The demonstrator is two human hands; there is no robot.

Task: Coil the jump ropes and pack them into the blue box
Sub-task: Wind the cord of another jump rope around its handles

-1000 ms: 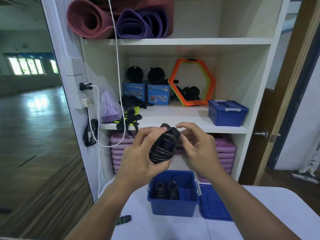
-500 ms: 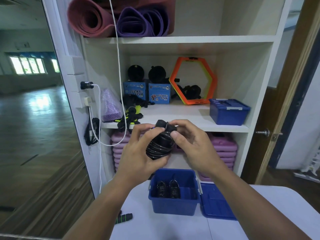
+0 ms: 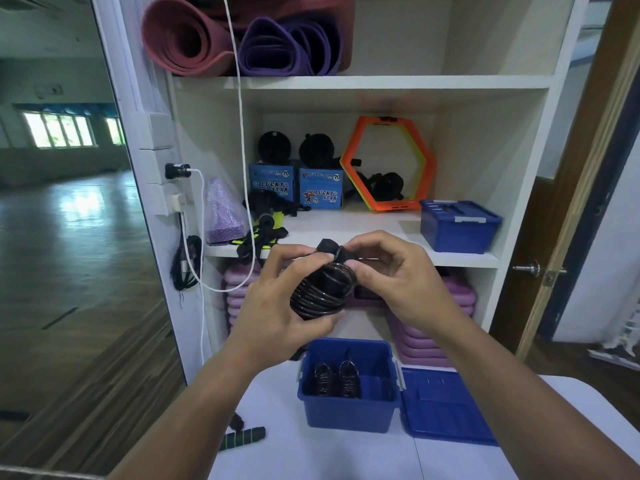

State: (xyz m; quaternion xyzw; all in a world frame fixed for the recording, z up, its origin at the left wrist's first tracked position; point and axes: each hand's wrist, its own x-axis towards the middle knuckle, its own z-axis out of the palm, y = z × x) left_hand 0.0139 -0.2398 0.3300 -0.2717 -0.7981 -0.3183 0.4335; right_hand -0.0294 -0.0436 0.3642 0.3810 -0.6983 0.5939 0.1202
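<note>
A black jump rope point(image 3: 322, 289), wound into a tight coil around its handles, is held up in front of the shelf. My left hand point(image 3: 277, 306) grips the coil from the left and below. My right hand point(image 3: 398, 282) pinches the top end of the coil by the black handle caps. Below them an open blue box point(image 3: 346, 414) stands on the white table point(image 3: 311, 455), with two coiled ropes point(image 3: 336, 377) inside. Its blue lid point(image 3: 446, 407) lies flat to the right of it.
A black handle with green stripes point(image 3: 242, 438) lies on the table left of the box. The white shelf unit point(image 3: 346, 247) behind holds a closed blue box point(image 3: 459, 225), an orange hexagon ring point(image 3: 388, 164), small blue cartons, black straps, rolled mats and purple pads.
Both hands have lifted the coil a little higher. My right hand's fingers have shifted onto the top end of the coil.
</note>
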